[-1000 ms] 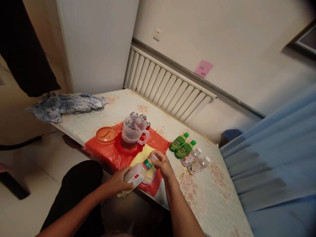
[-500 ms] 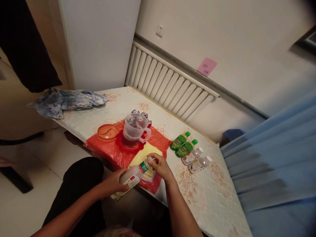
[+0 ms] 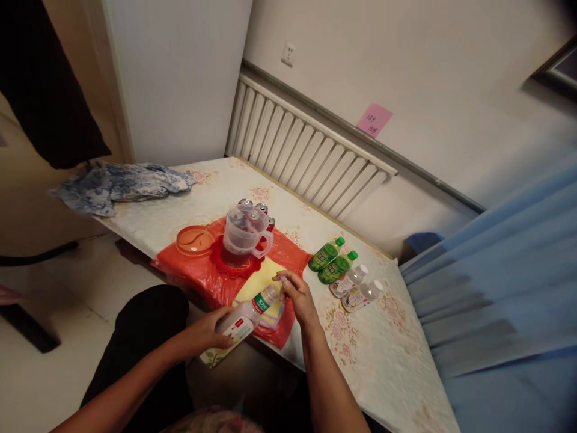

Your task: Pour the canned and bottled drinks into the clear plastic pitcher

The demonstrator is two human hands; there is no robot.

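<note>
My left hand is wrapped round a plastic drink bottle with a white, red and green label, tilted with its neck up to the right. The bottle's mouth shows uncovered. Just right of the mouth, my right hand pinches a small whitish bottle cap, apart from the neck. A folded yellow cloth lies behind the bottle. Beyond it, a clear plastic pitcher with some liquid stands on a red scalloped tray.
Two green bottles and two white-capped bottles lie to the right. Several cans stand behind the pitcher. An orange lid rests on red plastic sheeting. A blue-patterned cloth lies at the table's far left.
My right hand has moved off the bottle's neck, up and to the right, with the cap between its fingers. The left hand still grips the bottle. The view has shifted slightly.
</note>
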